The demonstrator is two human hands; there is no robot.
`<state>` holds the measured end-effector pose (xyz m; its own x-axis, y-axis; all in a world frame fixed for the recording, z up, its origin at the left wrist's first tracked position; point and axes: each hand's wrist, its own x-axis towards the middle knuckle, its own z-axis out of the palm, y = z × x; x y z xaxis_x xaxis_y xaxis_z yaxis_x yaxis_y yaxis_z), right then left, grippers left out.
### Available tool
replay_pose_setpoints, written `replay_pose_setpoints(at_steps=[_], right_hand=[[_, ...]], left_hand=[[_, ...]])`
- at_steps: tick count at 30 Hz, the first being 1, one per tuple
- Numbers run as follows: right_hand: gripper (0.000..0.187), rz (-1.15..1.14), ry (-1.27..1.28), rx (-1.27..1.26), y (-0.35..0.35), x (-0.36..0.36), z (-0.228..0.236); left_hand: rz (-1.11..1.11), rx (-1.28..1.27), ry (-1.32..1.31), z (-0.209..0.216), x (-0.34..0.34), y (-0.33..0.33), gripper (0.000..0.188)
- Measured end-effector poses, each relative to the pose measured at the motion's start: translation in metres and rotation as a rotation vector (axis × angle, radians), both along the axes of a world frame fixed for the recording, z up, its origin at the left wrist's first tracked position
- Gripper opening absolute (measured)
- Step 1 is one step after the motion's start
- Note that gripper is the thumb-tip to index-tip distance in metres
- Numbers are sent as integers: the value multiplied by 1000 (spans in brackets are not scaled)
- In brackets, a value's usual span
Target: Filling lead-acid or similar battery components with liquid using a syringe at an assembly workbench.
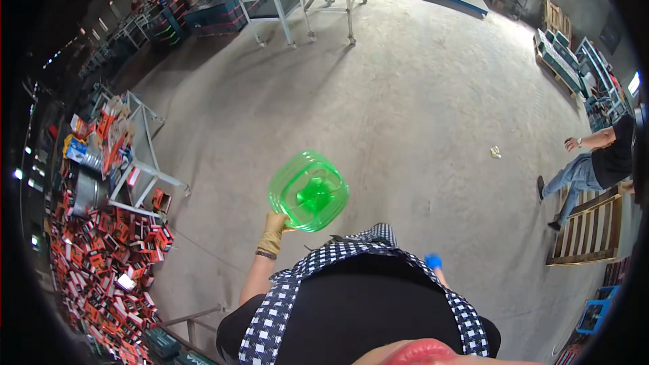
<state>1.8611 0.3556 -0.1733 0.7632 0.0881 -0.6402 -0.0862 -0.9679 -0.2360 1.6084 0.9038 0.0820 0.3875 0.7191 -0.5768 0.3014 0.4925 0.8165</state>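
Note:
My left hand (274,224), in a tan glove, is closed on the near left edge of a green see-through plastic container (309,191). The container is squarish with rounded corners and ribbed sides; a darker green patch shows at its middle. It is held in the air ahead of my body. My right hand (433,261), in a blue glove, hangs low at my right side beside the checked apron (291,290). Its fingers are too small and partly hidden to make out, and I see nothing in it.
A big heap of red and orange box-shaped pieces (111,277) lies left, by a metal-framed table (145,142). Wheeled tables (277,10) with dark box-shaped units stand far ahead. On the right a person (595,162) walks near a wooden pallet (587,230). Scrap (495,153) lies on the concrete floor.

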Motion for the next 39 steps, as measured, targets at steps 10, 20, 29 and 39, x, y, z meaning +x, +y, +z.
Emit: replay_pose_setpoints(at_steps=[10,20,29,39], right_hand=[[19,-770,290,146,65,356,-7],[22,-384,-376,998,499,1036,129],[17,-877,-20,798,620,1173,72],[23,-1248,271,265,634,1373,29]], left_hand=[[116,-108,-44,6,422,163,29],[174,37,44,-13,735,359,25],[228,34,116,19,977,530,22],[178,142,53,80,1244,735,35]])
